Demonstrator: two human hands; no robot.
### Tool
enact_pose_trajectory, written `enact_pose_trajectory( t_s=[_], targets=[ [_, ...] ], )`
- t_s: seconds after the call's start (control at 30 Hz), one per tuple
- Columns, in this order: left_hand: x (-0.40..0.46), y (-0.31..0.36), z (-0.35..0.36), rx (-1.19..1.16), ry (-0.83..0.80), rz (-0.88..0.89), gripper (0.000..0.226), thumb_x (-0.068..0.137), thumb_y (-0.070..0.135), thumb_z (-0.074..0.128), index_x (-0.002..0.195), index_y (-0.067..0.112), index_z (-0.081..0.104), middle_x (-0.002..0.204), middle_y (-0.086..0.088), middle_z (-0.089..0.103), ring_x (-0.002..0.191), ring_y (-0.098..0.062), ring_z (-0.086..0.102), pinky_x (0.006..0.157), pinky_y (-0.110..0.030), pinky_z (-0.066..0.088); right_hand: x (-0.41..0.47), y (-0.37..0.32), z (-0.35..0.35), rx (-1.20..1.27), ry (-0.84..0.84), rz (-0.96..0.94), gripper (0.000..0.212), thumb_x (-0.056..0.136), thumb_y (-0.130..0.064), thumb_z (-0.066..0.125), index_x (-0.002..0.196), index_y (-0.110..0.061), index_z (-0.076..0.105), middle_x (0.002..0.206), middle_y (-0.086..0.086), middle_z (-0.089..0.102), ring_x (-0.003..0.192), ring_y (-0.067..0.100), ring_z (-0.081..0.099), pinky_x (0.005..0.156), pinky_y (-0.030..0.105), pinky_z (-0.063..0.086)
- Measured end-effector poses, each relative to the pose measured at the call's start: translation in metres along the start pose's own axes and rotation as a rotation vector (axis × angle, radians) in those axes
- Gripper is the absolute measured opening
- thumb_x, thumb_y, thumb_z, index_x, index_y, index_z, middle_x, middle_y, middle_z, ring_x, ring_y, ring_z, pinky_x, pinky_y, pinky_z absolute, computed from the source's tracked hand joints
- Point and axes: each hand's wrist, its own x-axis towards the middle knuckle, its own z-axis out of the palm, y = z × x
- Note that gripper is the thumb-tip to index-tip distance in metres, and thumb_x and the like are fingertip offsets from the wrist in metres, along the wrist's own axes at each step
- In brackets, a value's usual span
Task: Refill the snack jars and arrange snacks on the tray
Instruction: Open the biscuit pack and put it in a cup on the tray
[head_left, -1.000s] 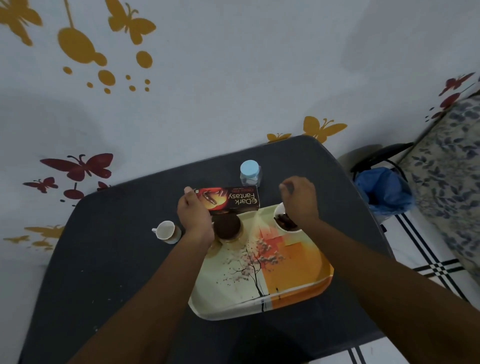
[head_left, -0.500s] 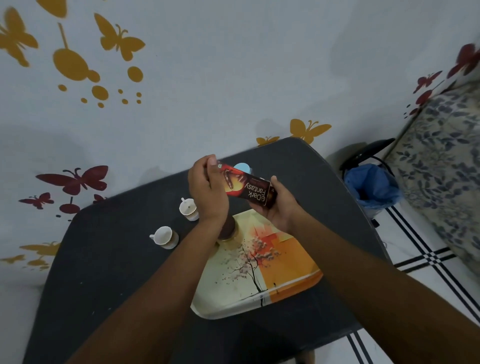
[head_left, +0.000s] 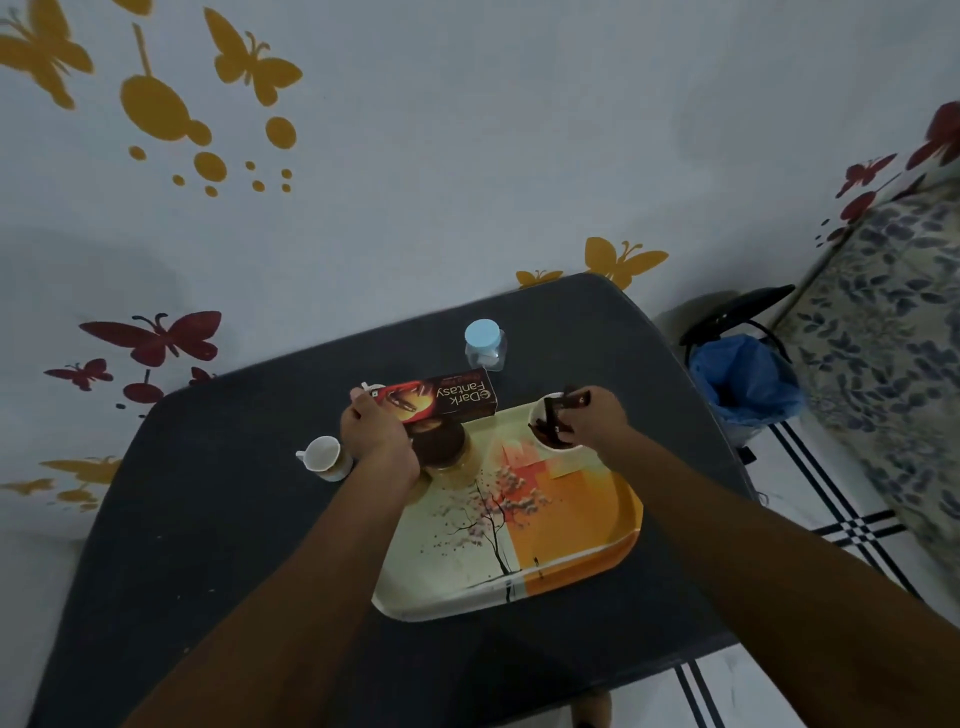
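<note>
Your left hand (head_left: 375, 435) has its fingers curled round the left end of the Dark Fantasy biscuit box (head_left: 441, 399), which sits lengthwise at the tray's (head_left: 571, 551) far edge, just behind the brown-lidded jar (head_left: 442, 446). Your right hand (head_left: 597, 418) pinches a dark torn wrapper strip (head_left: 563, 410) over the white bowl (head_left: 540, 415) in the tray's far right corner. Blue-lidded jar (head_left: 484, 344) stands on the dark table (head_left: 208, 519) behind the box; a white cup (head_left: 323, 456) sits left of your left hand.

Left hand (head_left: 375, 435) grips the biscuit box (head_left: 441, 399) just behind the tray (head_left: 571, 561); right hand (head_left: 597, 418) pinches a dark wrapper piece (head_left: 575, 401) over the white bowl (head_left: 543, 413) at the tray's far corner.
</note>
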Motion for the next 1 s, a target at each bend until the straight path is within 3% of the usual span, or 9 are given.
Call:
enact_pose_trajectory(
  t_s=[0.07, 0.13, 0.3, 0.4, 0.53, 0.63, 0.73, 0.83, 1.0],
  targets=[
    [0.000, 0.001, -0.003, -0.005, 0.014, -0.013, 0.030, 0.104, 0.055, 0.045, 0.093, 0.030, 0.058, 0.098, 0.000, 0.065, 0.102, -0.021, 0.067, 0.099, -0.045, 0.056, 0.006, 0.000, -0.004, -0.470, 0.026, -0.099, 0.017, 0.090, -0.008, 0.070, 0.106, -0.003, 0.067, 0.105, 0.019, 0.070, 0.096, 0.034, 0.070, 0.081, 0.040, 0.060],
    [0.000, 0.002, -0.005, -0.017, 0.022, -0.012, 0.032, 0.104, 0.054, 0.044, 0.089, 0.028, 0.057, 0.099, -0.001, 0.065, 0.104, -0.022, 0.067, 0.100, -0.045, 0.056, 0.009, -0.002, -0.006, -0.732, 0.053, -0.162, 0.009, 0.090, -0.011, 0.068, 0.098, -0.007, 0.065, 0.095, 0.014, 0.068, 0.083, 0.027, 0.064, 0.070, 0.035, 0.052],
    [-0.005, 0.002, -0.008, -0.033, 0.011, 0.009, 0.033, 0.105, 0.052, 0.044, 0.087, 0.028, 0.057, 0.100, -0.003, 0.067, 0.104, -0.023, 0.069, 0.099, -0.046, 0.057, 0.020, 0.002, -0.007, -0.771, -0.021, -0.257, 0.023, 0.095, -0.010, 0.060, 0.117, -0.003, 0.060, 0.110, 0.015, 0.063, 0.097, 0.029, 0.060, 0.074, 0.032, 0.044],
    [-0.009, -0.002, -0.008, -0.031, 0.001, 0.007, 0.033, 0.106, 0.051, 0.045, 0.086, 0.028, 0.057, 0.097, -0.001, 0.067, 0.102, -0.023, 0.070, 0.099, -0.046, 0.057, 0.018, 0.005, -0.010, -0.767, -0.013, -0.268, 0.025, 0.093, -0.006, 0.060, 0.118, -0.005, 0.059, 0.109, 0.013, 0.063, 0.091, 0.025, 0.057, 0.072, 0.032, 0.044],
    [-0.020, -0.009, -0.007, -0.026, -0.055, -0.005, 0.031, 0.106, 0.049, 0.045, 0.086, 0.029, 0.058, 0.096, 0.001, 0.066, 0.100, -0.022, 0.069, 0.099, -0.048, 0.057, 0.005, 0.008, -0.015, -0.625, 0.075, -0.317, 0.018, 0.098, -0.015, 0.056, 0.112, -0.009, 0.066, 0.099, 0.006, 0.066, 0.087, 0.020, 0.060, 0.071, 0.032, 0.048],
    [-0.031, -0.014, -0.002, -0.020, -0.123, -0.007, 0.031, 0.106, 0.050, 0.046, 0.086, 0.028, 0.057, 0.101, -0.002, 0.067, 0.103, -0.024, 0.069, 0.098, -0.048, 0.057, -0.019, 0.002, -0.015, -0.378, 0.085, -0.306, 0.026, 0.102, -0.030, 0.053, 0.101, -0.009, 0.068, 0.098, 0.010, 0.069, 0.094, 0.028, 0.067, 0.082, 0.042, 0.057],
    [-0.049, -0.017, 0.008, 0.019, -0.205, -0.018, 0.031, 0.105, 0.053, 0.045, 0.089, 0.029, 0.057, 0.103, -0.002, 0.069, 0.098, -0.021, 0.069, 0.098, -0.047, 0.057, -0.055, -0.006, -0.017, 0.051, -0.008, -0.175, 0.041, 0.102, -0.051, 0.050, 0.098, -0.014, 0.067, 0.095, 0.012, 0.074, 0.089, 0.028, 0.074, 0.070, 0.035, 0.062],
    [-0.066, -0.033, 0.019, 0.057, -0.291, 0.006, 0.032, 0.105, 0.054, 0.043, 0.100, 0.028, 0.061, 0.111, -0.004, 0.070, 0.105, -0.025, 0.068, 0.101, -0.049, 0.054, -0.085, -0.003, -0.025, 0.233, -0.066, -0.104, 0.051, 0.097, -0.066, 0.047, 0.110, -0.020, 0.065, 0.093, 0.004, 0.078, 0.082, 0.018, 0.077, 0.063, 0.032, 0.061],
    [-0.113, -0.074, 0.042, 0.124, -0.448, 0.005, 0.032, 0.105, 0.056, 0.041, 0.089, 0.033, 0.057, 0.108, -0.002, 0.070, 0.102, -0.024, 0.069, 0.099, -0.049, 0.055, -0.114, 0.024, -0.070, 0.326, 0.108, -0.127, 0.038, 0.096, -0.049, 0.063, 0.118, -0.019, 0.056, 0.111, 0.008, 0.070, 0.089, 0.021, 0.074, 0.065, 0.033, 0.062]
  ],
)
